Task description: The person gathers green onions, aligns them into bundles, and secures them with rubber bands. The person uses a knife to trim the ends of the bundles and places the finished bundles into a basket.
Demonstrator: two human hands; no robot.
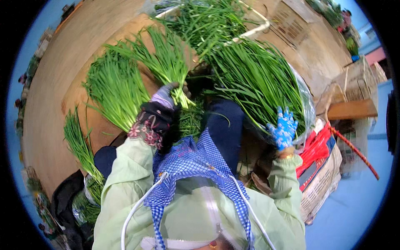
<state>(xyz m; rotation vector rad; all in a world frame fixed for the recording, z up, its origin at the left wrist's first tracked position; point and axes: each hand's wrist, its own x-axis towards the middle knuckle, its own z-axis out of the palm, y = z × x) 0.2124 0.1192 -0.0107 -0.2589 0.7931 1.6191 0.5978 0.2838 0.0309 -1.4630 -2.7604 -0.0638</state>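
Observation:
My left hand [168, 97], in a dark and lilac glove, grips a small bunch of leafy green stalks [168, 67], perhaps garlic chives, near the pale stem ends. Beside its wrist, on the left, a larger bunch [115, 87] lies on a brown board or sheet. My right hand [283, 127], in a blue patterned glove, has its fingers spread against the near right edge of a big heap of long green leaves [256, 84] in clear plastic. Nothing is seen gripped in it. A smaller bunch [79, 140] lies at the left, by my knee.
A white foam box [262, 28] full of loose greens stands ahead. At the right are red plastic bags [315, 150], a printed sack [323, 184], a red stick [356, 153] and a wooden board [353, 109] by crates. A person [345, 20] is far off at upper right.

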